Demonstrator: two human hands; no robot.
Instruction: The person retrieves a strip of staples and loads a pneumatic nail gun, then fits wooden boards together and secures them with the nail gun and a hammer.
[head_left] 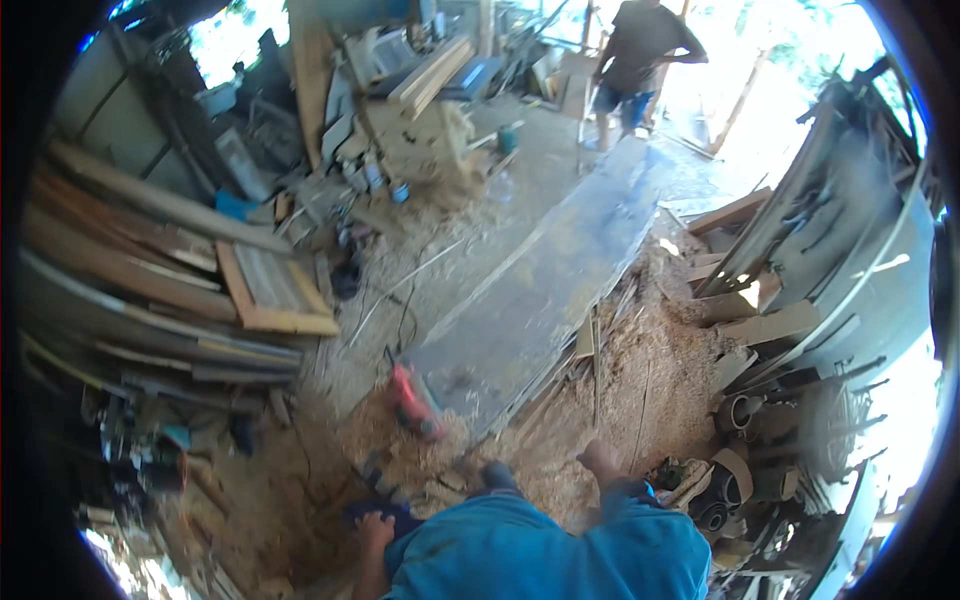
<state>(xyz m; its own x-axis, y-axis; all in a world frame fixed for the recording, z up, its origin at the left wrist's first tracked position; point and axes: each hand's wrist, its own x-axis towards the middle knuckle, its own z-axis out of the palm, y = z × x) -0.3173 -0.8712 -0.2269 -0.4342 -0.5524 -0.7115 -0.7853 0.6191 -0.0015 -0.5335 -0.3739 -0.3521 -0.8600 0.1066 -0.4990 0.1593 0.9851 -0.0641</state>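
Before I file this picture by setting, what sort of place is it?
Probably a woodworking shop: wood shavings spread over the floor, planks stacked along the left, and a red tool at the near end of a long grey board.

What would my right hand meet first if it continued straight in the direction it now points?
Your right hand would probably meet the wood shavings first, but its height above them is unclear.
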